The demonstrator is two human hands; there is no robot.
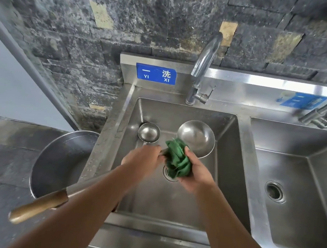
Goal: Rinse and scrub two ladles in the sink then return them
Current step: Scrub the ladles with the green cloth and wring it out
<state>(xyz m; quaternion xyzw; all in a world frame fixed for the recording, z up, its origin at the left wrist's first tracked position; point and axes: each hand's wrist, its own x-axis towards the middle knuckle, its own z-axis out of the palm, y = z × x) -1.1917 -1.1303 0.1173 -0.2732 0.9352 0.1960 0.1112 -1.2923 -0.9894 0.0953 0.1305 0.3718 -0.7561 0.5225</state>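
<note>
Two steel ladles are in the left sink basin (224, 169). The large ladle (196, 137) has its bowl facing up, right of the small ladle (148, 132). My left hand (142, 158) grips a long ladle shaft whose wooden handle end (38, 206) sticks out over the sink's left rim. My right hand (196, 172) clutches a green scrubbing cloth (178, 160) pressed against that shaft, just below the large bowl. Which bowl the shaft joins is hidden by the cloth and hands.
A curved faucet (202, 67) stands behind the left basin; no water is visible. A second basin (311, 198) with a drain lies to the right, with another tap (319, 115). A large steel basin (61, 162) sits on the floor at left. Dark stone wall behind.
</note>
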